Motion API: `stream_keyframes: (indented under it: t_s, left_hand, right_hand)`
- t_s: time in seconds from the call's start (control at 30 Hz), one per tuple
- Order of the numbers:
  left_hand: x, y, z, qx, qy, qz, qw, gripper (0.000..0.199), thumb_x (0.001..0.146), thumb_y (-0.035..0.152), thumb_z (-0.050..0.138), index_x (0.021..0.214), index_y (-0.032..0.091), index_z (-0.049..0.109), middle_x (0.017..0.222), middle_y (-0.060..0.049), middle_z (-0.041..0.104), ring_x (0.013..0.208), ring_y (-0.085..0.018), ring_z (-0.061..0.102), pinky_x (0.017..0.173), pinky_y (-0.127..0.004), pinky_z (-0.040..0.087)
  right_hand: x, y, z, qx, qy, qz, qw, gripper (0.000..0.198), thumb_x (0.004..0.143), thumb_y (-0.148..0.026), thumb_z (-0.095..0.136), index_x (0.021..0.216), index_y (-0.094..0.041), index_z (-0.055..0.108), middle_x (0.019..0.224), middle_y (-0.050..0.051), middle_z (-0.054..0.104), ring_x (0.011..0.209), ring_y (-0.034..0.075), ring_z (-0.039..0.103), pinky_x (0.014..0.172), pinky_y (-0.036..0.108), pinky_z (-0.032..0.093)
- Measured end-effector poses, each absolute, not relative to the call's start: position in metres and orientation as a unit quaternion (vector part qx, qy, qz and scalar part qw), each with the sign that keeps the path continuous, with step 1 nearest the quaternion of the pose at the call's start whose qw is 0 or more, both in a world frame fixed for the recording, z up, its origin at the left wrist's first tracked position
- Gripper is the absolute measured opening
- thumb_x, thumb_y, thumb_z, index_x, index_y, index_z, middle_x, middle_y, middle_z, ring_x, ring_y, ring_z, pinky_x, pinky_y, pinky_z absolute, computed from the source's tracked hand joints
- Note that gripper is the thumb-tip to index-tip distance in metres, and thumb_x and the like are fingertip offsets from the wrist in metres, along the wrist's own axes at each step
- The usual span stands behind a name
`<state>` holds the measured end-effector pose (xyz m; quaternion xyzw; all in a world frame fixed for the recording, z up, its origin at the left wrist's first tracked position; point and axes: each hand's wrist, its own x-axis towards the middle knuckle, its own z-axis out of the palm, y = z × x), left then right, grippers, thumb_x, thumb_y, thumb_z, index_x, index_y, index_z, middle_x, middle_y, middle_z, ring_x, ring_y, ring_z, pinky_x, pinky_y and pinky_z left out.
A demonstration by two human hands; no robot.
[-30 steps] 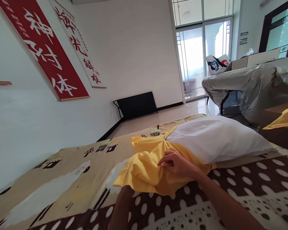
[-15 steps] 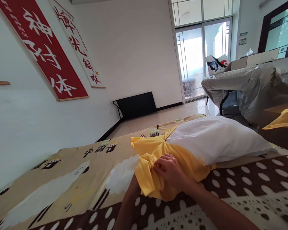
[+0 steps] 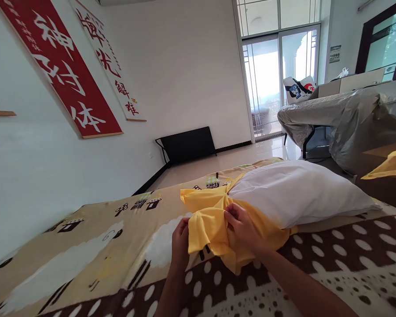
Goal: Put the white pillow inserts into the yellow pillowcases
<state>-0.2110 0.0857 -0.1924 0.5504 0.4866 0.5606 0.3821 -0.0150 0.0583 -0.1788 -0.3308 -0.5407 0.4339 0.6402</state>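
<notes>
A white pillow (image 3: 293, 189) lies on the patterned blanket (image 3: 95, 229), its left end inside a yellow pillowcase (image 3: 207, 229). The rest of the pillow is bare. My left hand (image 3: 181, 240) pinches the left edge of the pillowcase cloth. With the fingertips of my right hand (image 3: 242, 224), I grip the same cloth a little to the right, close to the pillow's covered end. Between the two hands the yellow fabric is spread, and a loose fold hangs below it. One corner of the case sticks out to the left behind my hands.
At the right edge a piece of yellow cloth (image 3: 391, 163) lies over a brown box (image 3: 379, 187). Beyond stands a plastic-covered table (image 3: 343, 108) with a cardboard box (image 3: 359, 81) on it. A black folded frame (image 3: 188, 145) leans on the back wall.
My left hand has come out from under the cloth to its left edge. The bunched yellow fabric is now spread between my hands, and my right hand has shifted slightly right and up.
</notes>
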Motion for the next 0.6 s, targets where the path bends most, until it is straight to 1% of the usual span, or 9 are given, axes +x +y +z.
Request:
stream_keyframes:
  t_s: [0.1, 0.17, 0.2, 0.27, 0.37, 0.43, 0.5, 0.53, 0.6]
  left_hand:
    - [-0.211, 0.082, -0.181, 0.558, 0.469, 0.584, 0.357, 0.048, 0.066, 0.039, 0.062, 0.11, 0.023, 0.05, 0.108, -0.003, 0.056, 0.09, -0.018, 0.057, 0.076, -0.024, 0.048]
    - [-0.211, 0.076, -0.172, 0.627, 0.447, 0.534, 0.349, 0.058, 0.063, 0.035, 0.066, 0.117, 0.023, 0.051, 0.117, -0.005, 0.056, 0.101, -0.022, 0.056, 0.084, -0.026, 0.046]
    - [-0.211, 0.072, -0.168, 0.663, 0.437, 0.499, 0.347, 0.057, 0.062, 0.034, 0.067, 0.116, 0.021, 0.054, 0.118, -0.006, 0.057, 0.104, -0.025, 0.055, 0.087, -0.027, 0.045]
    - [-0.211, 0.066, -0.163, 0.698, 0.432, 0.449, 0.351, 0.05, 0.059, 0.034, 0.07, 0.106, 0.018, 0.061, 0.112, -0.008, 0.061, 0.103, -0.028, 0.056, 0.087, -0.029, 0.045]
    - [-0.211, 0.061, -0.159, 0.689, 0.436, 0.436, 0.38, 0.039, 0.06, 0.035, 0.07, 0.095, 0.017, 0.065, 0.1, -0.008, 0.065, 0.092, -0.027, 0.059, 0.08, -0.03, 0.047]
    - [-0.211, 0.059, -0.155, 0.71, 0.402, 0.426, 0.391, 0.032, 0.064, 0.037, 0.068, 0.088, 0.017, 0.067, 0.097, -0.008, 0.065, 0.089, -0.026, 0.058, 0.08, -0.031, 0.046]
    - [-0.213, 0.055, -0.151, 0.745, 0.368, 0.397, 0.39, 0.025, 0.069, 0.039, 0.064, 0.075, 0.015, 0.068, 0.089, -0.009, 0.064, 0.084, -0.024, 0.056, 0.077, -0.032, 0.045]
    - [-0.215, 0.052, -0.148, 0.759, 0.36, 0.379, 0.389, 0.025, 0.07, 0.04, 0.063, 0.069, 0.015, 0.068, 0.085, -0.009, 0.063, 0.081, -0.023, 0.056, 0.076, -0.031, 0.045]
    - [-0.22, 0.047, -0.145, 0.776, 0.351, 0.346, 0.392, 0.024, 0.071, 0.039, 0.064, 0.065, 0.016, 0.069, 0.081, -0.009, 0.061, 0.079, -0.022, 0.055, 0.075, -0.031, 0.045]
  right_hand:
    - [-0.015, 0.061, -0.18, -0.332, -0.547, 0.44, 0.631, 0.026, 0.077, -0.042, 0.055, 0.071, -0.018, 0.046, 0.069, -0.002, 0.045, 0.063, 0.011, 0.041, 0.058, 0.023, 0.037]
    - [-0.016, 0.062, -0.181, -0.337, -0.559, 0.431, 0.623, 0.026, 0.077, -0.041, 0.055, 0.07, -0.018, 0.046, 0.069, -0.001, 0.046, 0.063, 0.011, 0.042, 0.058, 0.023, 0.036]
    - [-0.016, 0.062, -0.182, -0.34, -0.563, 0.427, 0.62, 0.025, 0.077, -0.041, 0.054, 0.07, -0.018, 0.046, 0.068, -0.001, 0.047, 0.063, 0.011, 0.042, 0.057, 0.023, 0.036]
    - [-0.017, 0.063, -0.182, -0.347, -0.568, 0.423, 0.616, 0.024, 0.078, -0.039, 0.053, 0.07, -0.018, 0.045, 0.067, -0.001, 0.046, 0.062, 0.011, 0.041, 0.056, 0.023, 0.035]
    - [-0.017, 0.061, -0.181, -0.361, -0.575, 0.41, 0.61, 0.022, 0.078, -0.036, 0.052, 0.069, -0.018, 0.046, 0.066, -0.002, 0.046, 0.061, 0.01, 0.039, 0.055, 0.023, 0.034]
    - [-0.017, 0.06, -0.181, -0.37, -0.577, 0.397, 0.611, 0.02, 0.078, -0.034, 0.052, 0.068, -0.018, 0.046, 0.065, -0.002, 0.046, 0.061, 0.011, 0.04, 0.055, 0.022, 0.034]
    - [-0.018, 0.059, -0.181, -0.378, -0.579, 0.379, 0.615, 0.017, 0.078, -0.032, 0.052, 0.069, -0.018, 0.047, 0.065, -0.002, 0.047, 0.062, 0.011, 0.041, 0.055, 0.022, 0.035]
    - [-0.018, 0.059, -0.181, -0.382, -0.581, 0.369, 0.616, 0.017, 0.078, -0.031, 0.051, 0.069, -0.018, 0.048, 0.065, -0.002, 0.048, 0.062, 0.011, 0.042, 0.056, 0.023, 0.036]
    - [-0.019, 0.057, -0.181, -0.39, -0.592, 0.345, 0.615, 0.015, 0.08, -0.029, 0.051, 0.07, -0.018, 0.049, 0.066, -0.002, 0.051, 0.062, 0.011, 0.044, 0.058, 0.023, 0.037]
